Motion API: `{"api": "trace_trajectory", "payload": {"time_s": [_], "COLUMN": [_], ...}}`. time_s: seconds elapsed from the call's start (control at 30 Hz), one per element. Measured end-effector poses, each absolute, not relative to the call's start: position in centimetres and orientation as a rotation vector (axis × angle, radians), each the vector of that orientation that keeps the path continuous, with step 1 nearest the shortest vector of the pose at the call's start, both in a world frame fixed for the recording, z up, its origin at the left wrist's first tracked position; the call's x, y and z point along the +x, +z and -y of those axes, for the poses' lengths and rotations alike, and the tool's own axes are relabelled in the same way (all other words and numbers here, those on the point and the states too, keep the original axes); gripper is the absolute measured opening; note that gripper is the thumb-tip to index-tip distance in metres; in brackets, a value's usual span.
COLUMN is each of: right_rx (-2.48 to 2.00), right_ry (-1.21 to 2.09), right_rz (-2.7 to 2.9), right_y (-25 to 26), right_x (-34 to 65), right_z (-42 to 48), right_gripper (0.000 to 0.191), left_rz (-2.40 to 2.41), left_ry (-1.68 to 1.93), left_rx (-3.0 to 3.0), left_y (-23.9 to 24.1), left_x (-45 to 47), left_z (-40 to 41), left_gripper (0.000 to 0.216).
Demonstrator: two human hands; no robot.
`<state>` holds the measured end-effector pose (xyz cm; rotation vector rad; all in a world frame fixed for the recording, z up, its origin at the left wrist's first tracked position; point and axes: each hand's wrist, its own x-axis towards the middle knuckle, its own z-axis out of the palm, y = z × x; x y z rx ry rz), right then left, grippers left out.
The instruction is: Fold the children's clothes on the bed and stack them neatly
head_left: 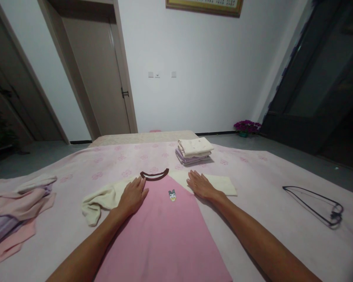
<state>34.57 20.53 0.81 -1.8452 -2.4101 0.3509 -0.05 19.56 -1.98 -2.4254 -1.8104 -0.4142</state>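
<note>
A pink long-sleeved shirt (167,231) with cream sleeves, a dark brown neckband and a small duck-face print lies spread out, collar away from me. My left hand (134,194) rests flat on its left shoulder beside the collar, fingers stretched out. On the cream right sleeve near the shoulder lies my right hand (200,184), also flat with its fingers extended. The right sleeve runs out straight, while the left sleeve (98,201) is bunched and bent toward me. The shirt's lower edge runs out of view at the bottom.
A stack of folded clothes (195,150), cream above lilac, sits beyond the shirt. Loose pink and lilac clothes (14,213) are heaped at the left. A black wire hanger (314,205) lies at the right on the pink flowered cover (253,172).
</note>
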Motion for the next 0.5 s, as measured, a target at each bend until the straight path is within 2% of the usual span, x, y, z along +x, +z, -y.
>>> {"api": "trace_trajectory", "payload": {"time_s": [0.1, 0.17, 0.3, 0.4, 0.5], "right_rx": [-1.965, -2.077, -2.276, -2.334, -2.349], "right_ry": [0.219, 0.14, 0.001, -0.078, -0.12], "right_rz": [2.346, 2.274, 2.111, 2.05, 2.019], "right_y": [0.5, 0.0, -0.8, -1.3, -1.8], "right_x": [38.3, 40.7, 43.5, 43.8, 43.6], "right_z": [-20.1, -19.9, -19.8, -20.0, -20.3], "right_gripper": [0.07, 0.069, 0.07, 0.069, 0.066], "left_rz": [1.837, 1.863, 1.998, 2.259, 2.594], "left_ry": [-0.607, -0.872, -1.32, -1.291, -1.211], "left_rx": [-2.519, -2.558, -2.226, -1.913, -1.931], "left_y": [-1.8, -1.1, 1.2, 2.5, 2.5], "left_x": [-0.7, -1.8, -6.7, -12.2, -17.0], "left_z": [-19.1, -18.3, -16.4, -15.4, -14.8], "left_gripper": [0.053, 0.051, 0.044, 0.039, 0.031]}}
